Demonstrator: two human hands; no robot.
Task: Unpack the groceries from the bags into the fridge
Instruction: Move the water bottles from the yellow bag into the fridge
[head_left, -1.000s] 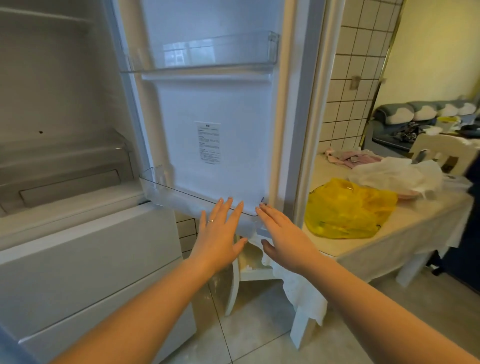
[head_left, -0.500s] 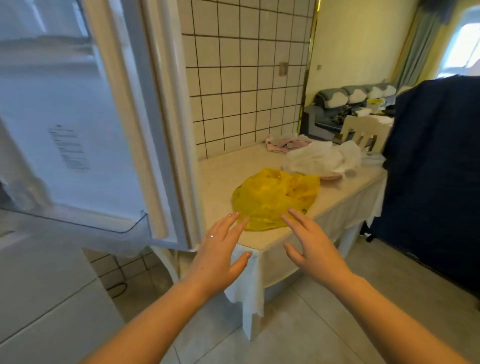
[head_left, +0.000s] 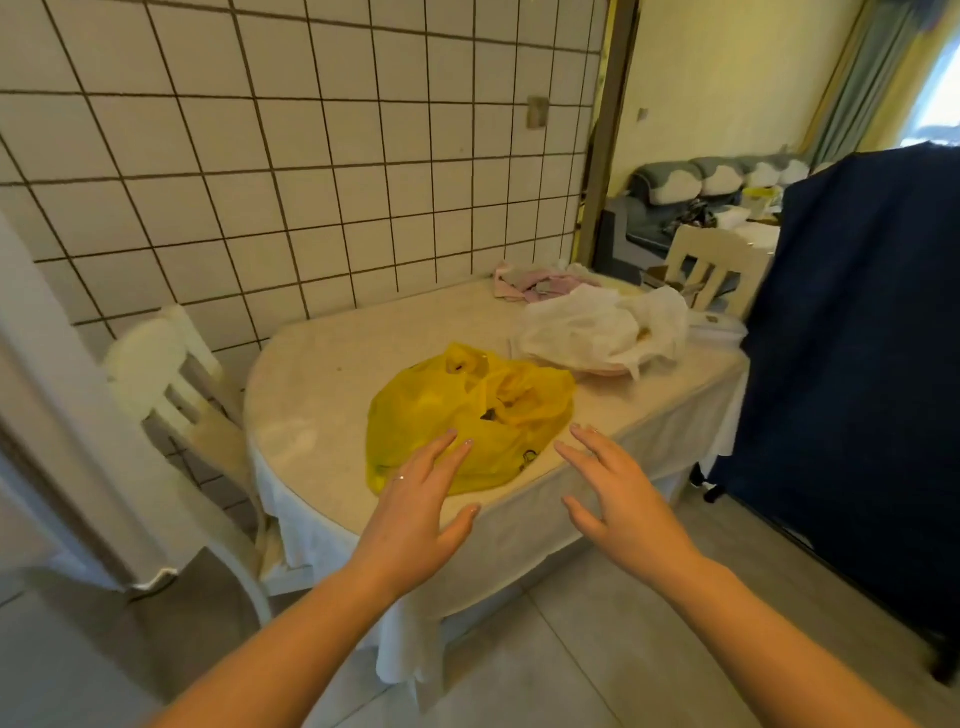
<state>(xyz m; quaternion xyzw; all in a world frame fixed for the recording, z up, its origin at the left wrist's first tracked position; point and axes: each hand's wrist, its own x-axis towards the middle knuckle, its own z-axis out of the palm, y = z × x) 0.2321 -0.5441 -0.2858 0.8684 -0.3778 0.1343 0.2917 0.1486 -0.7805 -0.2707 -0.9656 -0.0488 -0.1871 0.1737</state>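
A crumpled yellow plastic bag (head_left: 467, 410) lies on the near part of the table (head_left: 322, 384). Behind it to the right sits a white plastic bag (head_left: 597, 327), rumpled and partly open. My left hand (head_left: 415, 514) hovers with straight, spread fingers over the yellow bag's near left edge; its fingertips overlap the bag in view. To the right of that bag, above the table's front edge, my right hand (head_left: 618, 504) is spread and holds nothing. The fridge door's edge (head_left: 47, 395) shows at the far left.
A white chair (head_left: 171, 384) stands between the fridge door and the table. Pink cloth (head_left: 540, 283) lies at the table's far end by the tiled wall. Another white chair (head_left: 711, 265) stands behind. A dark blue cover (head_left: 857, 364) hangs at the right.
The view has swung right, from the open fridge door to the table. Both hands have moved with it, from the door shelf towards the yellow bag.
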